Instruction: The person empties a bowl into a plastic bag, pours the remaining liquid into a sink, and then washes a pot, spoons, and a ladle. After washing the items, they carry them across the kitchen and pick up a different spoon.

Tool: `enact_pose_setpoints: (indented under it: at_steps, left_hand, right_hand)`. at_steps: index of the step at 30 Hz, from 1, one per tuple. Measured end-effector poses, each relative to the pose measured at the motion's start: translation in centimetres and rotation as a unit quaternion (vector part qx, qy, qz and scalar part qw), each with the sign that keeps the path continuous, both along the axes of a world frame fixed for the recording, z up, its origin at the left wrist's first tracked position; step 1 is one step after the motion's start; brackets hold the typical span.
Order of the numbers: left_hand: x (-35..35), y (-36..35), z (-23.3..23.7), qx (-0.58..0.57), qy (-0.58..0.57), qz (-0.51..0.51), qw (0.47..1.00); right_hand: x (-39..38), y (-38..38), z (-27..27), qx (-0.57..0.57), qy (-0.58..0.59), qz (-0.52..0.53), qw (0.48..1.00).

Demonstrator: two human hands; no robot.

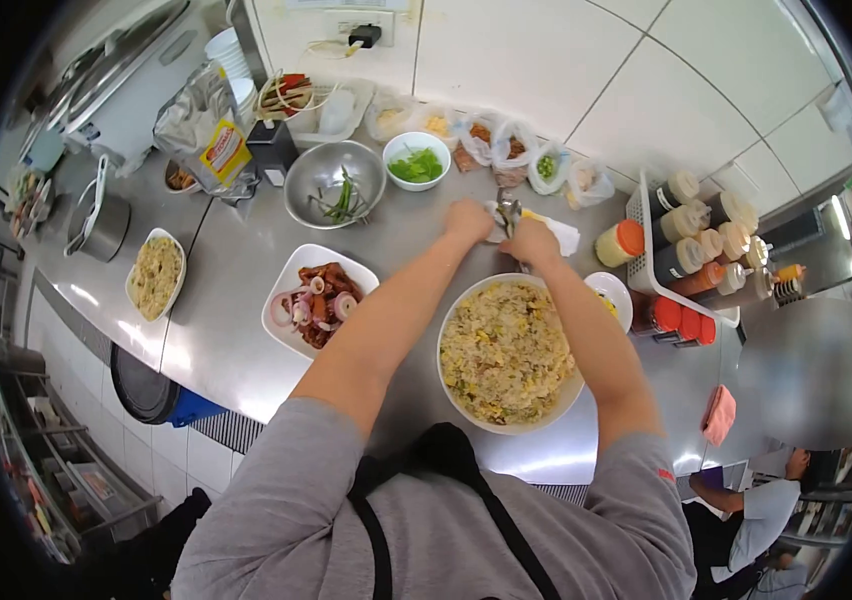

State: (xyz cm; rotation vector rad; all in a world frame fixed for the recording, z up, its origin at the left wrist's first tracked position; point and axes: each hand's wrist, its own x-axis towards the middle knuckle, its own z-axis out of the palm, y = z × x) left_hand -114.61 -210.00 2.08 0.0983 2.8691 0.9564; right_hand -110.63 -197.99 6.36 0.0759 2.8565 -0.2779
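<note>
My right hand point(533, 243) is closed around a shiny metal utensil point(509, 210), which looks like a spoon, just beyond a big white bowl of fried rice point(506, 350). To its left, my left hand point(468, 222) has its fingers curled in at the edge of a white paper or cloth point(558, 236); what it grips is hidden. Behind the hands sits a small white bowl of chopped greens point(415, 165). A square white dish of browned meat with sliced onion point(318, 305) lies left of my left forearm.
A steel mixing bowl point(334, 185) with green stalks stands at the back. Bagged ingredients point(514, 150) line the wall. On the right are a white basket point(636, 240) of sauce bottles and a red-lidded jar point(621, 242). A second rice dish point(156, 275) is far left. Another person point(761, 520) stands lower right.
</note>
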Motion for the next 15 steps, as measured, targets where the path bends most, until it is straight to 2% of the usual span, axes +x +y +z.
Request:
enact_pose_setpoints:
  at_steps: [2, 3, 4, 5, 6, 8, 9, 10, 11, 12, 13, 14, 15]
  left_hand:
    - [0.0, 0.5, 0.4, 0.120, -0.040, 0.002, 0.992]
    - [-1.0, 1.5, -1.4, 0.122, -0.041, -0.002, 0.992]
    - [-1.9, 2.5, -3.3, 0.286, -0.098, 0.058, 0.951]
    - [-2.4, 3.5, -4.7, 0.440, -0.154, 0.114, 0.877]
    - [-1.4, 3.7, -2.7, 0.442, -0.159, 0.107, 0.876]
    - [0.4, 3.6, 1.1, 0.553, -0.298, 0.120, 0.769]
    - [0.3, 3.7, 0.7, 0.552, -0.301, 0.110, 0.769]
    - [0.1, 3.4, 0.5, 0.588, -0.314, 0.138, 0.732]
    - [-0.1, 3.3, 0.8, 0.622, -0.324, 0.169, 0.692]
    - [-0.1, 3.3, 1.1, 0.623, -0.322, 0.167, 0.694]
    - [0.1, 3.1, 1.2, 0.665, -0.327, 0.183, 0.646]
    - [0.4, 2.8, 1.7, 0.705, -0.331, 0.200, 0.595]
    - [0.7, 2.5, 2.1, 0.706, -0.329, 0.201, 0.595]
  right_hand:
    - [-0.6, 0.4, 0.5, 0.007, -0.016, -0.007, 1.000]
    - [-1.1, 0.8, 0.3, -0.006, -0.037, 0.023, 0.999]
    - [-1.7, 1.2, -0.1, -0.004, -0.038, 0.018, 0.999]
    - [-2.0, 1.4, -0.3, -0.011, -0.053, 0.032, 0.998]
    - [-2.1, 1.7, -0.6, -0.017, -0.067, 0.045, 0.997]
    - [-2.0, 2.3, -1.5, -0.017, -0.034, 0.047, 0.998]
    - [-1.9, 2.7, -1.5, -0.021, 0.001, 0.060, 0.998]
    - [-1.7, 3.1, -1.4, -0.020, 0.005, 0.053, 0.998]
    - [-1.4, 3.2, -1.4, -0.114, 0.022, 0.025, 0.993]
    - [-1.2, 3.2, -1.3, -0.209, 0.039, 0.001, 0.977]
    - [-0.9, 3.2, -1.3, -0.195, 0.094, 0.095, 0.972]
    - [-0.6, 2.9, -1.0, -0.197, 0.094, 0.097, 0.971]
    - [-0.2, 2.5, -0.2, -0.229, 0.090, 0.092, 0.965]
